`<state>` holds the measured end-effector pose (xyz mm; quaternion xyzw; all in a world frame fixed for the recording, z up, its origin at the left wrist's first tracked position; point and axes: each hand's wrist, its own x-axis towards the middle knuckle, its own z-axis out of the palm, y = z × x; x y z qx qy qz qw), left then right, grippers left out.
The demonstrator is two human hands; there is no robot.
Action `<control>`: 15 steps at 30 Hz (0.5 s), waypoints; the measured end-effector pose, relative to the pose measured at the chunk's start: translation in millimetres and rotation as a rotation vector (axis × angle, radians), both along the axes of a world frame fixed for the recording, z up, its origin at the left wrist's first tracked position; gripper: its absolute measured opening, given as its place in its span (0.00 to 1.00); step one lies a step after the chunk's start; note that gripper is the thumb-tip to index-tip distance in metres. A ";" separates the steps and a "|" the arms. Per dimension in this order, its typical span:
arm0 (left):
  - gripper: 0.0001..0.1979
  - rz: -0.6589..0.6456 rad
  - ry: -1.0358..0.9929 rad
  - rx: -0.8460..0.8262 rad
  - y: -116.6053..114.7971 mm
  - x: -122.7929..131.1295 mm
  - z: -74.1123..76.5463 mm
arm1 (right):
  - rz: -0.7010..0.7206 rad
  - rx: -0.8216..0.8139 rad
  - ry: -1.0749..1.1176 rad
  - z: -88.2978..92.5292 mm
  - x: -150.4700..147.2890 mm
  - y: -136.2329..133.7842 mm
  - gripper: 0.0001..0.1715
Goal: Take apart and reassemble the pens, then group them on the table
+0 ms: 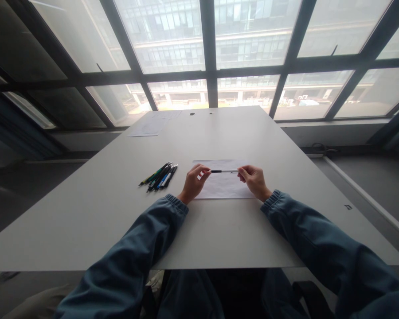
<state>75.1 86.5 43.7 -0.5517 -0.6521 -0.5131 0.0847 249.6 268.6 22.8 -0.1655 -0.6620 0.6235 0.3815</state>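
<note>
Level between my two hands is a slim pen (224,171), black at its left part and white or silver toward the right. The fingertips of my left hand (195,180) pinch its dark end. At the opposite end, thumb and fingers of my right hand (253,180) close on it near the clip. Beneath the pen a white sheet of paper (226,189) lies flat on the table. A loose pile of several pens (160,178), black, green, blue and white, rests to the left of my left hand.
The long white table (86,230) reaches to the windows. More papers (149,126) lie at its far left. Two small round items, one a dark disc (192,114), sit near the far edge. A small dark mark (348,207) shows at the right edge.
</note>
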 end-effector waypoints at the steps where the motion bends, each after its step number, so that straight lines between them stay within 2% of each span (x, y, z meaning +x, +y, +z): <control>1: 0.12 0.001 -0.004 -0.009 -0.2 0.7 0.6 | 0.003 -0.002 0.003 0.0 0.0 -0.1 0.20; 8: 0.20 0.002 -0.044 -0.064 -1.4 2.2 1.5 | 0.018 0.000 0.007 -0.9 -0.2 -0.1 0.20; 15: 0.26 0.008 -0.088 -0.108 -0.5 -0.9 -3.8 | 0.015 0.010 -0.005 -2.1 -0.8 0.2 0.22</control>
